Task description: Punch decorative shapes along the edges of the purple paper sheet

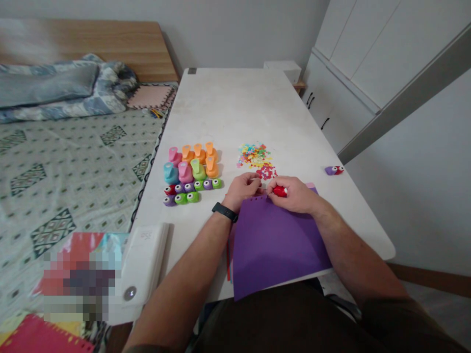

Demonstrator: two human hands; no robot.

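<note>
A purple sheet of paper lies on the white table in front of me, its near edge hanging over the table's front. My left hand pinches the sheet's far edge, fingers closed. My right hand is closed round a small red paper punch set on that same far edge. Just beyond the hands lies a heap of small coloured paper cut-outs.
Several coloured paper punches stand in rows on the table's left. One purple punch lies alone near the right edge. A white device sits at the front left corner. A bed with coloured sheets lies left.
</note>
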